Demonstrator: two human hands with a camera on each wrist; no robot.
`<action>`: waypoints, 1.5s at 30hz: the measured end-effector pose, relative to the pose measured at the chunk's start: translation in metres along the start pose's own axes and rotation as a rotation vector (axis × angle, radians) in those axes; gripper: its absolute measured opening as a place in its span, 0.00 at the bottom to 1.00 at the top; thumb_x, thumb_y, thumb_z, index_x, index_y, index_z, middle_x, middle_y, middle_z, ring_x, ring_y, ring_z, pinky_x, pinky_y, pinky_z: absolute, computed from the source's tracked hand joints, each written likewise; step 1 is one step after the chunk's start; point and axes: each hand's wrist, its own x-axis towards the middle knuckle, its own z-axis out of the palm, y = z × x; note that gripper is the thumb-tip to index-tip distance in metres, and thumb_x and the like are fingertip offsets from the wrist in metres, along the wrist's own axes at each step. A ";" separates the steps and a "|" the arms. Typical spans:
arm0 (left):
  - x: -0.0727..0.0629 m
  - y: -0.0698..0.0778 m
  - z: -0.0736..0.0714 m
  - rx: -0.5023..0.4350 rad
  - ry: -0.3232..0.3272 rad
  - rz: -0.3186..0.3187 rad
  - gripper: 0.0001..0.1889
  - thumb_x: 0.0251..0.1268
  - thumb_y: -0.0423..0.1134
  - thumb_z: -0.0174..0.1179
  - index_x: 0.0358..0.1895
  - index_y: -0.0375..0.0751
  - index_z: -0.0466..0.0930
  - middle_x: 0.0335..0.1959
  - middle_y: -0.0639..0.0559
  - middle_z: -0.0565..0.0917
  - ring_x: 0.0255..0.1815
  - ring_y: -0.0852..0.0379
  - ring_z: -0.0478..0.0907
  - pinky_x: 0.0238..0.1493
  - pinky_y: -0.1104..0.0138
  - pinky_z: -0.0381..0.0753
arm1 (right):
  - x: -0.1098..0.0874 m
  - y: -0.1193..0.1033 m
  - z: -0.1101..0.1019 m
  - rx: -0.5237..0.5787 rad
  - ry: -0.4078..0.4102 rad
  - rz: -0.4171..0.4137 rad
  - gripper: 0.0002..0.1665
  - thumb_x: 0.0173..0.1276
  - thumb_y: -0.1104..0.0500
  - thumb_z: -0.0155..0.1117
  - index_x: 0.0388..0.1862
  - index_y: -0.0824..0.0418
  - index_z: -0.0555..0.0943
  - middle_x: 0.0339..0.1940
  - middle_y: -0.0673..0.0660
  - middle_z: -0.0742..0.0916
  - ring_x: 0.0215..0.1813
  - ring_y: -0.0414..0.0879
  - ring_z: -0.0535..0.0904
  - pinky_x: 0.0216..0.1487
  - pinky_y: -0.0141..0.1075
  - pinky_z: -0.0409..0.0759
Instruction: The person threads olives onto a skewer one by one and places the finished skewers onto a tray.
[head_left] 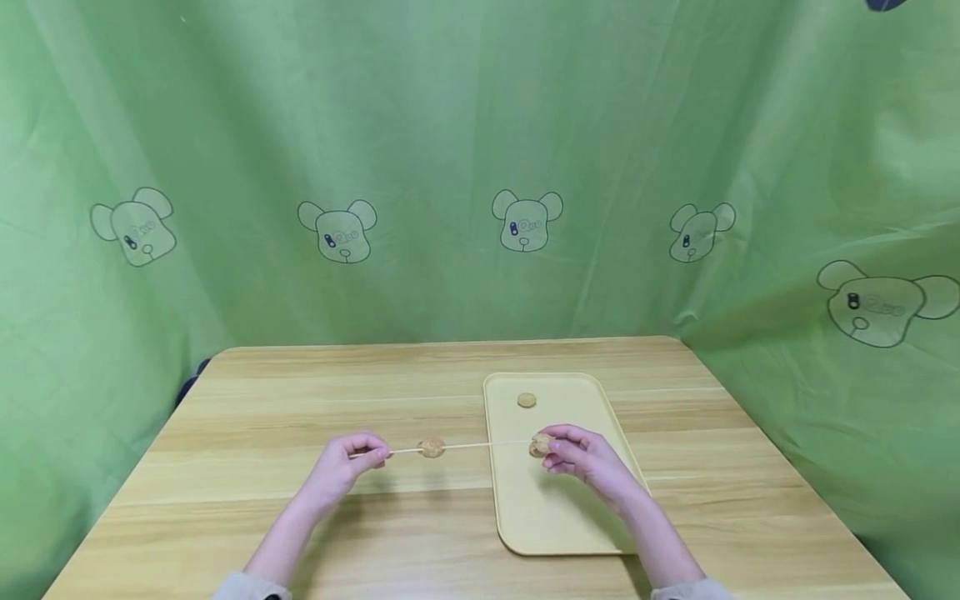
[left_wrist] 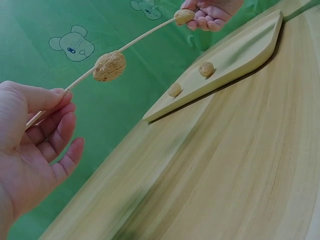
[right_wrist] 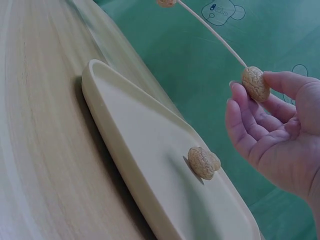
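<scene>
Above a wooden table (head_left: 405,533), a person's left hand (head_left: 341,467) pinched a stick (head_left: 467,446) bearing one wrinkled ball (head_left: 432,447), while the right hand (head_left: 588,460) pinched a second ball (head_left: 539,445) at its tip, piercing unclear, with two loose balls (left_wrist: 206,69) apparently left on the tray (head_left: 555,525).

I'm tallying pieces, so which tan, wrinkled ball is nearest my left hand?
The tan, wrinkled ball with the thin, pale stick showing on both sides. Your right hand pinches another ball; two more balls lie on the pale yellow rectangular tray.
</scene>
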 end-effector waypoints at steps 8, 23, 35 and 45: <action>0.000 0.001 0.002 0.020 -0.008 0.013 0.09 0.61 0.28 0.57 0.35 0.19 0.77 0.34 0.38 0.80 0.34 0.62 0.75 0.40 0.69 0.77 | 0.002 -0.001 0.003 0.050 -0.037 -0.004 0.27 0.66 0.63 0.57 0.56 0.81 0.65 0.39 0.57 0.83 0.37 0.44 0.80 0.47 0.37 0.79; 0.004 0.001 0.014 0.004 0.016 0.008 0.08 0.60 0.28 0.57 0.34 0.21 0.78 0.31 0.41 0.80 0.32 0.62 0.75 0.39 0.70 0.76 | 0.008 -0.001 0.011 0.044 -0.017 -0.060 0.25 0.68 0.62 0.56 0.57 0.80 0.68 0.37 0.54 0.84 0.37 0.43 0.80 0.44 0.34 0.80; 0.004 0.001 0.015 -0.028 0.036 -0.052 0.11 0.61 0.31 0.58 0.36 0.20 0.77 0.28 0.56 0.79 0.33 0.60 0.75 0.42 0.68 0.76 | 0.009 0.000 0.022 0.134 0.067 -0.134 0.21 0.64 0.70 0.56 0.53 0.78 0.65 0.35 0.52 0.84 0.36 0.41 0.80 0.42 0.33 0.80; 0.002 0.003 0.013 -0.064 0.036 -0.044 0.11 0.61 0.30 0.58 0.36 0.19 0.76 0.30 0.50 0.80 0.33 0.59 0.75 0.42 0.67 0.76 | 0.007 0.002 0.025 0.166 0.090 -0.198 0.17 0.62 0.73 0.57 0.50 0.71 0.70 0.36 0.52 0.85 0.36 0.42 0.81 0.43 0.35 0.80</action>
